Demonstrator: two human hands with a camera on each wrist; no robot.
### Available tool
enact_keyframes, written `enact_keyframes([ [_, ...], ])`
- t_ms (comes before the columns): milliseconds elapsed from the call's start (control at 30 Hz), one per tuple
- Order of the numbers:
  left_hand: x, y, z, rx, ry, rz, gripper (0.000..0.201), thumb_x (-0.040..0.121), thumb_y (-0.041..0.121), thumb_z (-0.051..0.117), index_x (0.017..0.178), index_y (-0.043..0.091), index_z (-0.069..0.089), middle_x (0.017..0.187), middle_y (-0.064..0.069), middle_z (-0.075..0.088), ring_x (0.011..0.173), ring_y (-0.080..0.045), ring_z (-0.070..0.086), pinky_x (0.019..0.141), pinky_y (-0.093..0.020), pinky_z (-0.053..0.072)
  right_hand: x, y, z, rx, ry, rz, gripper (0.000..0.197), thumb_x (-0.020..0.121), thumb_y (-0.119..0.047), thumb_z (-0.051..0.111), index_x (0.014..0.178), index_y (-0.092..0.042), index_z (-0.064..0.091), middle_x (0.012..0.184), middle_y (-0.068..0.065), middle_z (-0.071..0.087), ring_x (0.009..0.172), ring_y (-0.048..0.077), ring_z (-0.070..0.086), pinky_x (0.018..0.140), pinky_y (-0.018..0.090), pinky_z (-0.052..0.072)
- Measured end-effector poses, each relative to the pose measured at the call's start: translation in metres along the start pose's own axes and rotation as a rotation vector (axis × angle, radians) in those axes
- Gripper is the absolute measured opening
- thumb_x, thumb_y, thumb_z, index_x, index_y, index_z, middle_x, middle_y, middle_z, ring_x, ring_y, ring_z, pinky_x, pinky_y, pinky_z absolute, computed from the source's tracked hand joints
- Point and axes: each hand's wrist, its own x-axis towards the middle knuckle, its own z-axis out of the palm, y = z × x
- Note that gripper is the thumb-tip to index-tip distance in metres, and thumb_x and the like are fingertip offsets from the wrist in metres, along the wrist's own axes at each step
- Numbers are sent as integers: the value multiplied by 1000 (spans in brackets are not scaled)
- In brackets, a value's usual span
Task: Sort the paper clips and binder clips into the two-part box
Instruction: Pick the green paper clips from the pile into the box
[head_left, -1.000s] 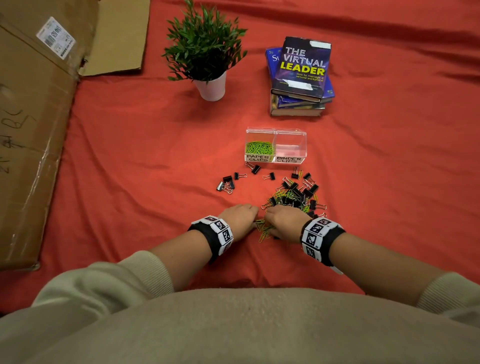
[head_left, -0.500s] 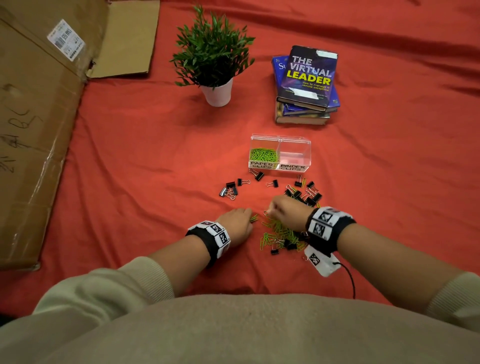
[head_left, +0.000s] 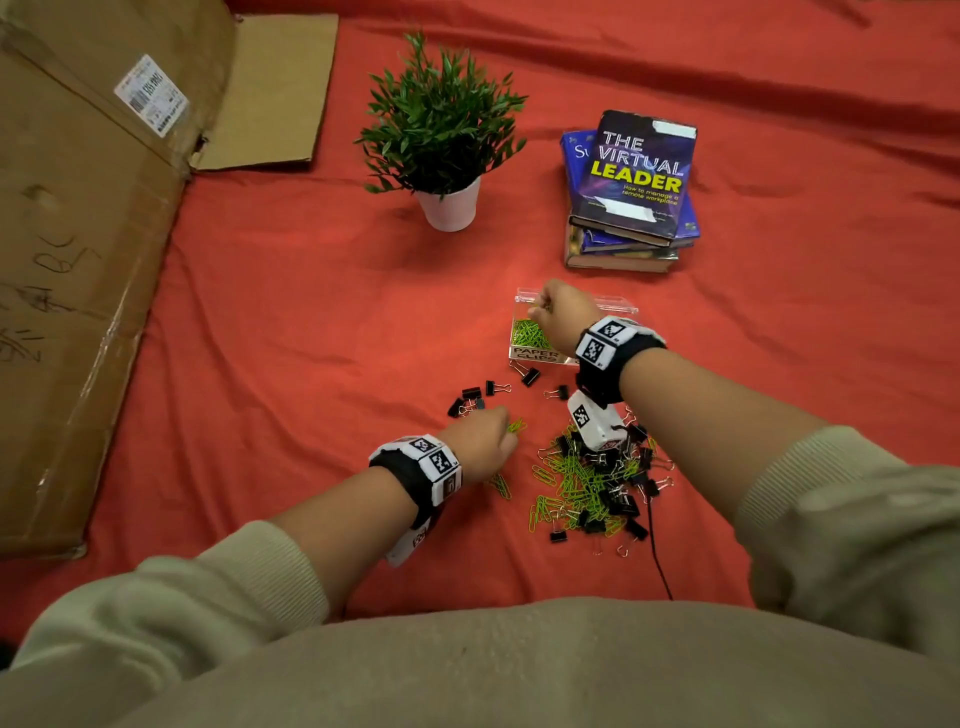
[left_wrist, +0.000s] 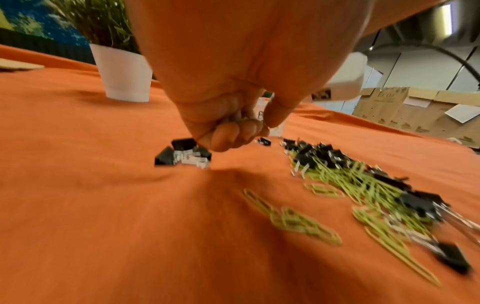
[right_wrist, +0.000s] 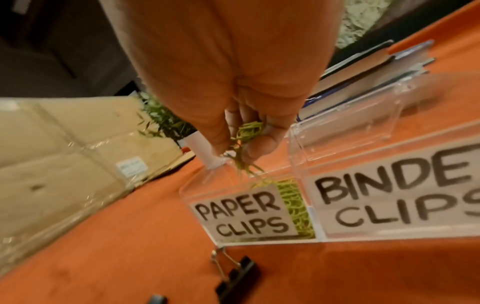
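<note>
The clear two-part box (head_left: 524, 356) (right_wrist: 389, 205) stands on the red cloth, lid open. Its left part, labelled PAPER CLIPS (right_wrist: 244, 216), holds green paper clips; what lies in the BINDER CLIPS part is not visible. My right hand (head_left: 537, 310) (right_wrist: 241, 148) hovers over the left part, pinching a bunch of green paper clips (right_wrist: 249, 131). My left hand (head_left: 506, 431) (left_wrist: 249, 127) is curled low over the cloth, a green paper clip (head_left: 516, 426) at its fingertips. A mixed pile of clips (head_left: 587, 483) (left_wrist: 363, 181) lies to its right.
Loose black binder clips (head_left: 470, 397) (left_wrist: 182, 154) lie just beyond my left hand, and one more (right_wrist: 237, 275) in front of the box. A potted plant (head_left: 441, 140) and stacked books (head_left: 631, 192) stand behind. Flattened cardboard (head_left: 78, 260) covers the left side.
My right hand has left the pile and travelled forward to the box with green paper clips. My left hand has shifted a little forward, toward the loose binder clips.
</note>
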Motion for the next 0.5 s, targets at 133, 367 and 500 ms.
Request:
enact_keyframes([
  [133,21,8,-40,60,73,27,23,94,22,42,104,2,50,108,-22,61,98,-37,58,75,-35,42,1,3,2,-190,-79,-77,30,87,-3,51,115,-7,61,114,18,65,107,32,59,86,33,46],
  [367,70,35,-91,325,146,127,27,91,23,46,109,4,52,110,-18,59,97,-36,60,72,-36,44,-42,30,-15,-10,75,-110,21,88,-8,50,101,-8,67,101,12,69,92,25,64,79,27,49],
  [500,90,55,-97,492,80,128,27,92,14,48,115,3,55,119,-18,56,105,-35,59,82,-41,50,-92,49,11,-98,-156,-212,20,87,-11,51,99,-13,66,101,7,68,90,20,62,85,33,52],
])
